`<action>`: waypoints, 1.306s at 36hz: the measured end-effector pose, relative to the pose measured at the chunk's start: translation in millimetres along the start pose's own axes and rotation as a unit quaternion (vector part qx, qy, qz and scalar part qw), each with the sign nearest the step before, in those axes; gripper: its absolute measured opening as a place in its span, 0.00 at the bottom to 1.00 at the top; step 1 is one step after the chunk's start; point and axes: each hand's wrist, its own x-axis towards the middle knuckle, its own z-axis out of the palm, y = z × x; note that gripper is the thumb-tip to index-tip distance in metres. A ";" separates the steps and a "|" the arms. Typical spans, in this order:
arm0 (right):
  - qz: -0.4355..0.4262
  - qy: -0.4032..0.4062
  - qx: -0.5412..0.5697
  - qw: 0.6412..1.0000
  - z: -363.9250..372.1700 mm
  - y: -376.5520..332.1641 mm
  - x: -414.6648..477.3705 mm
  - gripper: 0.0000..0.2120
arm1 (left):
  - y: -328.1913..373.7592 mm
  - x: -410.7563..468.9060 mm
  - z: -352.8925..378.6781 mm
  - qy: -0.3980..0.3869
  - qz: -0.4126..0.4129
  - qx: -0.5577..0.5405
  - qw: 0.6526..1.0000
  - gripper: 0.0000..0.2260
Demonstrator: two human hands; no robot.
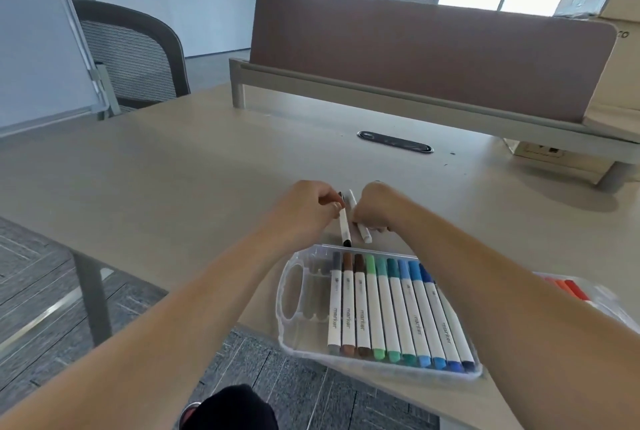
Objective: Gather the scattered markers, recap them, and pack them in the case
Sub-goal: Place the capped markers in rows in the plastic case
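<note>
Your forearms reach over item one: clear case at the table's near edge, holding ten markers slotted grey through blue, with empty slots at its left.

Item two: black-ended marker, just beyond the case; your left hand pinches its far end.

Item three: white marker beside it, gripped in your right hand.

Step judged: recapping. Next, seat the cap squarely, then lay each marker in a free slot.
</note>
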 end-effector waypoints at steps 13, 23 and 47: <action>-0.095 -0.072 0.153 0.981 -10.9 0.8 -97.7 0.13 | 11.4 -51.0 -18.2 -0.018 -0.006 0.094 0.995 0.10; -0.098 -0.141 0.187 0.967 16.7 -4.9 -149.0 0.18 | -1.4 -87.0 -10.6 -0.086 -0.001 0.128 0.988 0.17; -0.094 -0.150 0.077 0.981 18.4 -4.0 -141.3 0.19 | -1.9 -100.3 -13.5 -0.200 0.072 0.284 0.935 0.16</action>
